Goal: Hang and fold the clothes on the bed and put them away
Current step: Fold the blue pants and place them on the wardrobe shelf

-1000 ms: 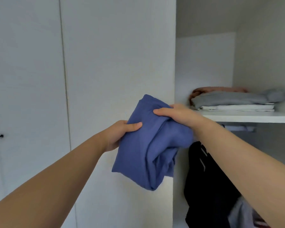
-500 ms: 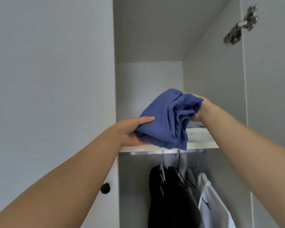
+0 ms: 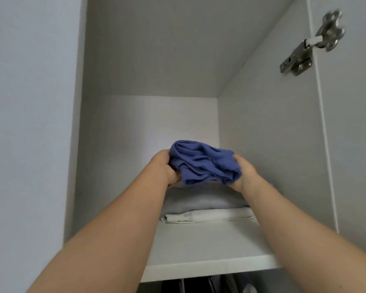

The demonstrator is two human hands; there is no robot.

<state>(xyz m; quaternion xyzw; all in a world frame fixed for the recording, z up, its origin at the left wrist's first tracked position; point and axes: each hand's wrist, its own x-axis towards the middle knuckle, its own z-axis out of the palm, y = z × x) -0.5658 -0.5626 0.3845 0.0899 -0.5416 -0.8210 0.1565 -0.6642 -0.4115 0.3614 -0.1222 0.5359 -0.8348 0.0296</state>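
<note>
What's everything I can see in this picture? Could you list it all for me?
blue garment: one, blue, bunched, right above the stack on the shelf; whether it rests on the stack is unclear
grey folded garment: one, pale grey, lying on the white one
white folded garment: one, white, bottom of the stack, on the shelf
shelf: one, white, inside the wardrobe
hinge: one, silver metal, upper right, on the open door
hanging clothes: count unclear, dark, below the shelf, barely in view
left hand: one, grips the blue garment's left side
right hand: one, grips its right side
</note>
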